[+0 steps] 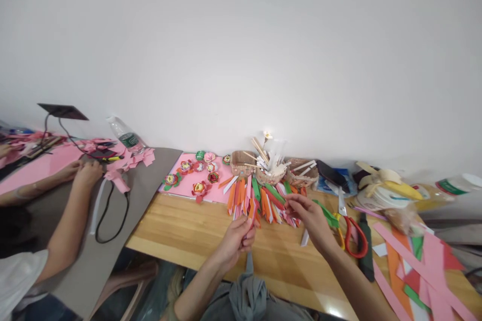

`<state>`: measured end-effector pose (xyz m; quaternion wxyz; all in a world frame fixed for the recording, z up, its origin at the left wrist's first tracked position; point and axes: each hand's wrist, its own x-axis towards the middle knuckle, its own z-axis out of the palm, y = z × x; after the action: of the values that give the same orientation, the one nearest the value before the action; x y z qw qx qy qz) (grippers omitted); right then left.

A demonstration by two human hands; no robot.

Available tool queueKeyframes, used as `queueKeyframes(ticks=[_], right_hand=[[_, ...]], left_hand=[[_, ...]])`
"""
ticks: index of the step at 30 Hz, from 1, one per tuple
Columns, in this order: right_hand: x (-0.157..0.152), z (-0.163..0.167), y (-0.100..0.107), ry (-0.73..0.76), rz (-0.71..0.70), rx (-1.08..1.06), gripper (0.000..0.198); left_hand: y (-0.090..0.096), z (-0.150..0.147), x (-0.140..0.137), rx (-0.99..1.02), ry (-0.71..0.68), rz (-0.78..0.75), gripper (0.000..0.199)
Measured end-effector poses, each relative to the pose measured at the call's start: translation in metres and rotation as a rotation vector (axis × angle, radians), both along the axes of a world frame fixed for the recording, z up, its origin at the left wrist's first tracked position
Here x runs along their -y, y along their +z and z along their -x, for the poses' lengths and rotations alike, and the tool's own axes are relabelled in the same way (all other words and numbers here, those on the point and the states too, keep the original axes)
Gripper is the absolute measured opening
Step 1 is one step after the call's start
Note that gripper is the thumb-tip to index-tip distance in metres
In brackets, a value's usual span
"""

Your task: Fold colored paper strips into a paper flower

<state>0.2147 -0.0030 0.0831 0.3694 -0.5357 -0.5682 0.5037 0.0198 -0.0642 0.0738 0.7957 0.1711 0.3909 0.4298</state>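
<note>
My left hand (239, 235) is closed, thumb and fingers pinching a folded pink-and-orange paper strip (253, 210) whose pointed end sticks up. Over the right of the strip pile, my right hand (307, 213) has its thumb and fingertips together at the lower end of a green paper strip (275, 192). A red strip (274, 198) lies right beside that green one. Between and beyond both hands, folded paper strips (236, 195) in orange, white, pink and green are spread in rows on the wooden table (181, 225).
Woven baskets (243, 164) with white sticks stand by the wall. Paper flowers (199, 189) lie on a pink sheet at left. Red-handled scissors (356, 237), a dark green cutter-like tool (366, 251) and loose paper strips (433, 266) lie right. A co-worker's arms (71, 210) rest at a grey table.
</note>
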Motion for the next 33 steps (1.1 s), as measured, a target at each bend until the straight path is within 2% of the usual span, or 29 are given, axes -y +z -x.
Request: queueKeyframes(ticks=[5, 10, 16, 22, 28, 33], right_hand=[[0.021, 0.022, 0.031, 0.114, 0.12, -0.083, 0.042], [0.027, 0.034, 0.048, 0.239, 0.204, -0.127, 0.033], [0.03, 0.035, 0.059, 0.249, 0.193, -0.207, 0.036], [0.033, 0.031, 0.06, 0.268, 0.18, -0.311, 0.041], [0.033, 0.032, 0.061, 0.279, 0.175, -0.373, 0.044], [0.033, 0.031, 0.063, 0.31, 0.174, -0.37, 0.039]], left_hand=[[0.022, -0.007, -0.004, -0.011, -0.052, -0.062, 0.038], [0.043, -0.006, -0.003, 0.012, -0.226, -0.074, 0.031], [0.062, -0.006, -0.002, -0.01, -0.338, -0.112, 0.031], [0.081, -0.006, -0.003, 0.0, -0.437, -0.134, 0.031], [0.083, -0.005, -0.005, -0.033, -0.497, -0.207, 0.033], [0.078, -0.004, -0.009, -0.216, -0.451, -0.361, 0.036]])
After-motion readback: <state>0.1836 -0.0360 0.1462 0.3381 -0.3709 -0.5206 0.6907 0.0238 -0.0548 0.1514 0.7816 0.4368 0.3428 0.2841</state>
